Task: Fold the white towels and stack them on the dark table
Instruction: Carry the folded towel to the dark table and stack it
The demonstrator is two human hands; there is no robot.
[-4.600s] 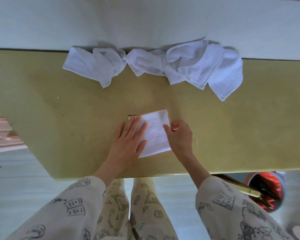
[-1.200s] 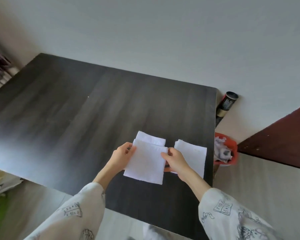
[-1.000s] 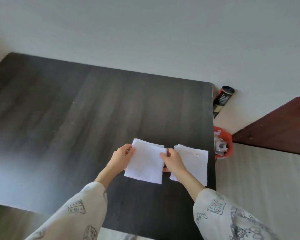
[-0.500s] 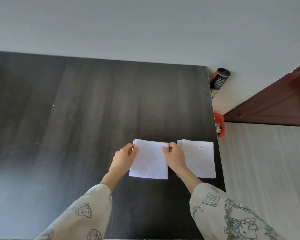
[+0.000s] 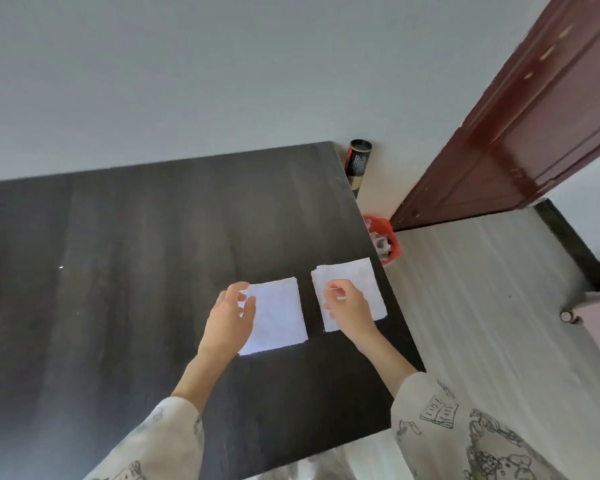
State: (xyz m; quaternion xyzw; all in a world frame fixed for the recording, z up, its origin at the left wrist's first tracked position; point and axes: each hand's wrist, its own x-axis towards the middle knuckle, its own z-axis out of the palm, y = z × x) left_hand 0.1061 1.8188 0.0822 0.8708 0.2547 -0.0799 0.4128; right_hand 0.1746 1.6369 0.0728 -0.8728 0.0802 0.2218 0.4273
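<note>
Two folded white towel piles lie side by side on the dark table [image 5: 136, 271], near its right edge. The left pile [image 5: 279, 315] lies flat with nothing holding it. My left hand [image 5: 229, 320] hovers over its left edge, fingers loosely spread and empty. The right pile [image 5: 359, 282] sits closest to the table's right edge. My right hand [image 5: 347, 310] is above its near left part, fingers loosely curled, holding nothing that I can see.
A black cylindrical tube [image 5: 358, 161] leans against the wall past the table's far right corner. A red bin [image 5: 385, 244] with scraps stands on the floor beside the table. A dark red door [image 5: 520, 126] is at the right.
Both hands have let go of the folded towel, which now lies on the left pile. The hands have lifted off it, the right one moving over the right pile. The view swung left.
</note>
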